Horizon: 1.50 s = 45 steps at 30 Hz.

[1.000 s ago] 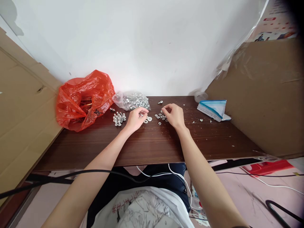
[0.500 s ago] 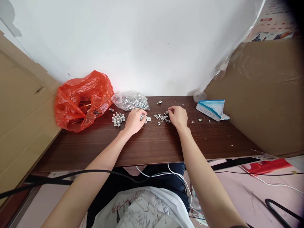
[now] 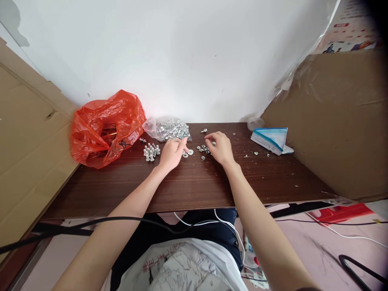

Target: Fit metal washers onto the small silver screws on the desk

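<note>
My left hand [image 3: 172, 154] rests at the washers [image 3: 190, 152], its thumb and fingers closed together; what they hold, if anything, is hidden. Just left of it, several bolts [image 3: 151, 152] stand in a tight group, most of them upright. My right hand [image 3: 222, 148] hovers over the loose hex nuts [image 3: 203, 150], fingers bent into a pinch pointing left. Anything between those fingertips is too small to make out. The right hand covers part of the nuts, and the left covers part of the washers. Behind them lies a single bolt [image 3: 203, 131] with hardware on it.
A clear bag of hardware [image 3: 172, 129] and a red plastic bag [image 3: 106, 129] stand at the back left. To the right lie a blue and white packet [image 3: 269, 139] and small scraps. Cardboard walls [image 3: 333, 121] flank the brown table [image 3: 194, 186].
My right hand has moved left from the right edge of the nuts, toward my left hand. My left hand has turned slightly, showing more of the washers.
</note>
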### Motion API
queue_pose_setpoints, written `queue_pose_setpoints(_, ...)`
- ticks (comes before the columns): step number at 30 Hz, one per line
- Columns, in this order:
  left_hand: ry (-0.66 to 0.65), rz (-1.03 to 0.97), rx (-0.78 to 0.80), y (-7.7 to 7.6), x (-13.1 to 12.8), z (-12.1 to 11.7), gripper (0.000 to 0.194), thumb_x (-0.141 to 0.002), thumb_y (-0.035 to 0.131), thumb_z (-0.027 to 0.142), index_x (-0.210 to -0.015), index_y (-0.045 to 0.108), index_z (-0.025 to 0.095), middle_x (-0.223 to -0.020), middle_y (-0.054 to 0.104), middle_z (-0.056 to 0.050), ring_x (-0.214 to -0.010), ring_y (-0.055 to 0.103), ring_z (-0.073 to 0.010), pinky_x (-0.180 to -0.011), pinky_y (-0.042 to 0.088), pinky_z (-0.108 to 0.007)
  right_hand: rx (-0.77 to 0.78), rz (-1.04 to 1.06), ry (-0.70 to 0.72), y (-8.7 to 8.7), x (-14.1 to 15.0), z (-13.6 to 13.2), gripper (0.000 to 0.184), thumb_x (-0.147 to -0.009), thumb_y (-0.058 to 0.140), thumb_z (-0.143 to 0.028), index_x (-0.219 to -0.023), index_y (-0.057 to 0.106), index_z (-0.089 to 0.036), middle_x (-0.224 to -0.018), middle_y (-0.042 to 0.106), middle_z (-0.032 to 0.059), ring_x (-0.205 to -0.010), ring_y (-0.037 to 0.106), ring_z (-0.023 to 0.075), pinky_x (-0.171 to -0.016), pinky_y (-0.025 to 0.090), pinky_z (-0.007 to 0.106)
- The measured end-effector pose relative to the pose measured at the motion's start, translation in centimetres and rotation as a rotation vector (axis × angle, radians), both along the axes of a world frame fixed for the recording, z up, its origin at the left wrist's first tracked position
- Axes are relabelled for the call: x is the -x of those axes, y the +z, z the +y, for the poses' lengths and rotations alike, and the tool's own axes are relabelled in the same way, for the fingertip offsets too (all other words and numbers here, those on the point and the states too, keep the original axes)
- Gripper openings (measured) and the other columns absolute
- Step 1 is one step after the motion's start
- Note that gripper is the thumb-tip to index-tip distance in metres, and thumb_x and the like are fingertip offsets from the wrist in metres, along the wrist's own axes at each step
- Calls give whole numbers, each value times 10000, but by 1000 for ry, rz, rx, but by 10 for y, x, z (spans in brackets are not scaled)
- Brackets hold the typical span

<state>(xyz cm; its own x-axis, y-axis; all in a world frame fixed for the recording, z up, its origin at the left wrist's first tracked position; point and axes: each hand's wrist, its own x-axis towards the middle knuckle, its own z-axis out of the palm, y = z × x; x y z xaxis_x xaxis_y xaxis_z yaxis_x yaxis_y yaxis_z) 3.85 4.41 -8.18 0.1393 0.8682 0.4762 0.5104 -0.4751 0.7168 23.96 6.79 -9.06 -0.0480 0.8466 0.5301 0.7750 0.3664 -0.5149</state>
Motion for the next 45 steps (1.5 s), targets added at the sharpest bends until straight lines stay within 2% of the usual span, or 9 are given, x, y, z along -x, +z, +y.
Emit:
queue_pose_setpoints(3,58,-121,-2,5,0,0,639,-968,288,366,-422,578,205,-645,678,-66,-796,629,-213,-933,429,-386,-37,-63,132,0,8,-3,159,-871,543,-231,-872,701,-207,-952,672,89,-961,552,281,-877,404,436)
queue_pose_setpoints(8,94,-248,83,13,2,-3,440,-850,339,180,-524,636,184,-459,619,-30,-682,626,-199,-847,474,-342,-20,-162,272,0,17,-9,142,-883,579,-287,-852,702,-223,-971,671,65,-977,542,264,-869,386,419)
queue_pose_setpoints(13,90,-247,92,15,2,-8,419,-804,334,154,-461,571,187,-386,552,-14,-581,598,-167,-807,479,-296,8,-227,317,-2,22,-12,144,-882,612,-325,-916,701,-217,-1016,668,62,-978,541,257,-847,389,406)
queue_pose_setpoints(17,190,-68,-42,14,4,-7,500,-880,300,201,-459,568,181,-589,670,-45,-675,626,-164,-811,469,-290,48,-271,341,-3,24,-11,136,-876,629,-318,-939,701,-221,-1031,662,67,-1004,541,266,-863,386,409)
queue_pose_setpoints(20,292,257,-104,14,5,-8,382,-918,361,251,-730,681,158,-823,716,-69,-833,619,-218,-825,453,-346,71,-266,351,-3,24,-10,104,-869,636,-285,-920,694,-215,-1026,660,70,-1003,545,267,-875,392,409)
queue_pose_setpoints(23,360,578,-100,11,5,-11,265,-856,477,167,-1059,645,139,-1030,688,-104,-1011,564,-290,-868,428,-412,71,-229,349,-5,24,-9,100,-853,654,-286,-904,674,-203,-989,659,68,-990,548,263,-876,406,404)
queue_pose_setpoints(27,424,805,-46,9,5,-14,332,-837,489,102,-1151,595,114,-1138,614,-169,-1087,518,-344,-886,411,-468,74,-184,353,-6,24,-7,94,-834,667,-279,-878,643,-199,-933,649,57,-959,551,254,-866,416,396)
queue_pose_setpoints(33,376,915,66,17,10,-15,301,-793,486,4,-1002,659,134,-1085,635,-147,-1062,552,-336,-871,425,-459,88,-159,368,-6,24,-7,79,-826,664,-261,-862,617,-209,-926,660,49,-947,556,248,-858,419,389)
queue_pose_setpoints(45,389,900,154,22,11,-17,277,-816,442,18,-894,673,149,-1095,611,-142,-1107,524,-325,-872,439,-464,83,-165,370,-5,24,-8,69,-831,655,-261,-861,622,-209,-913,663,48,-924,557,244,-839,426,377)
